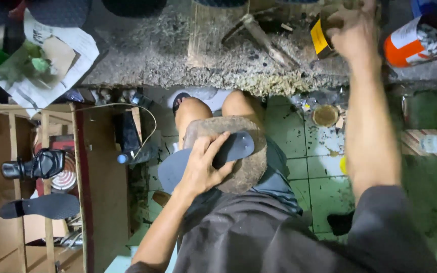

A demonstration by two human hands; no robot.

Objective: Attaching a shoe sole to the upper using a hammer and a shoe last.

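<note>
Grey shoe sole (pixel 206 157) lies pinned on the lap block (pixel 246 169) by the left hand (pixel 203 167), bare of glue, while the right hand (pixel 352 33) closes around the yellow-labelled tin (pixel 320 36) at upper right.

Open tiled floor (pixel 299 151) right of the round block (pixel 244 167); crowded beyond by workbench edge (pixel 178 76), glue tin (pixel 320 36), orange can (pixel 405 43), hammer (pixel 266 40).

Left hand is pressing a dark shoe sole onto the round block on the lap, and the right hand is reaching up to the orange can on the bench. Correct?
Not quite. In the head view the right hand reaches the yellow-labelled tin, not the orange can, which stands apart further right. The left hand does press the dark shoe sole onto the round block.
</note>
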